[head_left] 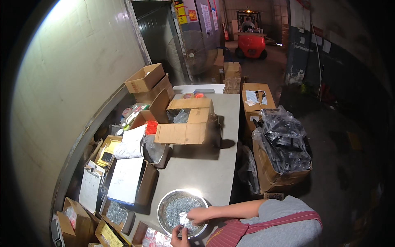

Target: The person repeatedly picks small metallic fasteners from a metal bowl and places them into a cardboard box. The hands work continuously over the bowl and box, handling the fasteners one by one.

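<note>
A round metal bowl [159, 214] full of small silvery metal pieces [179, 203], perhaps screws, stands at the near end of the table. My right hand [198, 215] is over the bowl with its fingers closed. A small bright white or silvery piece [184, 218] lies at its fingertips; I cannot make out its kind. At the bowl's near rim my left hand [180, 238] pinches a small, dark, round thing [180, 227], too small to name. Left of the bowl lies a clear plastic bag with red print [156, 238].
An open cardboard box [181, 133] stands on the grey table [177, 168]. To the left are a bin of metal pieces [117, 212], an open notebook [125, 177] and more cartons. Plastic-wrapped black parts [284, 140] fill a carton at right. A red forklift [252, 44] carries a person far back.
</note>
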A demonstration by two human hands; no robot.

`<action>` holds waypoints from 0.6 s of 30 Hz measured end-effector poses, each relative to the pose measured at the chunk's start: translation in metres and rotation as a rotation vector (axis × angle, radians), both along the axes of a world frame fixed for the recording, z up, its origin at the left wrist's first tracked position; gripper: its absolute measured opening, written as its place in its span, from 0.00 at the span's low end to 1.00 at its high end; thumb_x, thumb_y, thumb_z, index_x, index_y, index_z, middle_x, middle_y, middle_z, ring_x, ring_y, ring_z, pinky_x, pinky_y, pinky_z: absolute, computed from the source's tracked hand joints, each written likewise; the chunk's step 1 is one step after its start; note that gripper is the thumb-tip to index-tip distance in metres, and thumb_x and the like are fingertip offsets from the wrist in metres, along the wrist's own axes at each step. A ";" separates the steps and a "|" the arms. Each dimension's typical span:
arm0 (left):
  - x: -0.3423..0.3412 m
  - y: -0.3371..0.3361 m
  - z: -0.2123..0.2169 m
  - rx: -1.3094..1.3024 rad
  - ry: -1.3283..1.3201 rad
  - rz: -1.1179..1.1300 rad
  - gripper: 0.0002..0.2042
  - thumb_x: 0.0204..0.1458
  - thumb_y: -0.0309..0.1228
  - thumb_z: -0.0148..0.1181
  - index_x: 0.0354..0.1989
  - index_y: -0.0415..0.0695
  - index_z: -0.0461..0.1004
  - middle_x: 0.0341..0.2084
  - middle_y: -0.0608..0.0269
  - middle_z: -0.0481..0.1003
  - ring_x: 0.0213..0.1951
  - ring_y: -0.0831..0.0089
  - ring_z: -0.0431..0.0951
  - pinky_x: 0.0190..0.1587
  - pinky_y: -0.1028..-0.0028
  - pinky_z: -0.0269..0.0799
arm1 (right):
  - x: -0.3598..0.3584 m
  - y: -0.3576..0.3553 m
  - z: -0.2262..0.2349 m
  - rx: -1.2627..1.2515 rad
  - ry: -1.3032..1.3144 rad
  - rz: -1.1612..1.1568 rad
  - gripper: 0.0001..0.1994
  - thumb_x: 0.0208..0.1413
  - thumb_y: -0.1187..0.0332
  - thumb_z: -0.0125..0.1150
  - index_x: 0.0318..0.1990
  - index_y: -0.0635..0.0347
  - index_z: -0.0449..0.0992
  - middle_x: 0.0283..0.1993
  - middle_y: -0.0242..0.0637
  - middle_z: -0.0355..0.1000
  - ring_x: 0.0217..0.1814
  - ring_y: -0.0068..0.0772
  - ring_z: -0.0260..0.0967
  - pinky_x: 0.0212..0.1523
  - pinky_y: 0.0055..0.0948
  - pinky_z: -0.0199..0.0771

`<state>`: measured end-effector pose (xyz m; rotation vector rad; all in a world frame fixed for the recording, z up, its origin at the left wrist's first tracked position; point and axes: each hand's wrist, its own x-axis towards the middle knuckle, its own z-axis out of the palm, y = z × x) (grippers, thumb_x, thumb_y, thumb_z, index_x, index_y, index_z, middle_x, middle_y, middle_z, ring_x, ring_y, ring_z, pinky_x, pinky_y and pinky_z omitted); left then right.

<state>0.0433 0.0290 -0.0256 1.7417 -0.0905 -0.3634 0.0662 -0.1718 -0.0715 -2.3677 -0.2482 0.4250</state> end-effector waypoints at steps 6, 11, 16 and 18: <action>0.004 0.005 -0.002 -0.021 -0.199 0.087 0.13 0.54 0.21 0.62 0.47 0.32 0.74 0.40 0.55 0.76 0.42 0.68 0.76 0.43 0.68 0.79 | 0.014 -0.005 -0.002 0.474 0.226 -0.128 0.24 0.48 0.47 0.72 0.28 0.63 0.76 0.22 0.41 0.74 0.24 0.36 0.75 0.25 0.37 0.73; 0.008 -0.002 -0.001 0.046 -0.232 0.084 0.15 0.52 0.26 0.65 0.48 0.35 0.77 0.41 0.56 0.79 0.46 0.69 0.76 0.51 0.70 0.71 | 0.000 -0.025 0.009 0.696 0.428 -0.212 0.25 0.61 0.47 0.61 0.40 0.67 0.76 0.29 0.36 0.74 0.29 0.26 0.75 0.29 0.26 0.77; 0.002 -0.002 0.003 0.052 -0.213 0.151 0.15 0.52 0.28 0.67 0.47 0.38 0.79 0.38 0.61 0.81 0.38 0.75 0.77 0.42 0.75 0.71 | -0.005 -0.039 0.017 0.837 0.323 -0.208 0.24 0.66 0.54 0.55 0.53 0.72 0.74 0.47 0.47 0.76 0.45 0.37 0.79 0.45 0.29 0.82; 0.000 0.000 -0.001 0.038 -0.158 0.178 0.14 0.51 0.29 0.68 0.47 0.41 0.80 0.36 0.63 0.81 0.34 0.77 0.75 0.38 0.76 0.71 | -0.002 -0.036 0.048 0.999 0.554 -0.413 0.23 0.68 0.58 0.52 0.53 0.76 0.72 0.49 0.52 0.75 0.48 0.41 0.79 0.50 0.32 0.83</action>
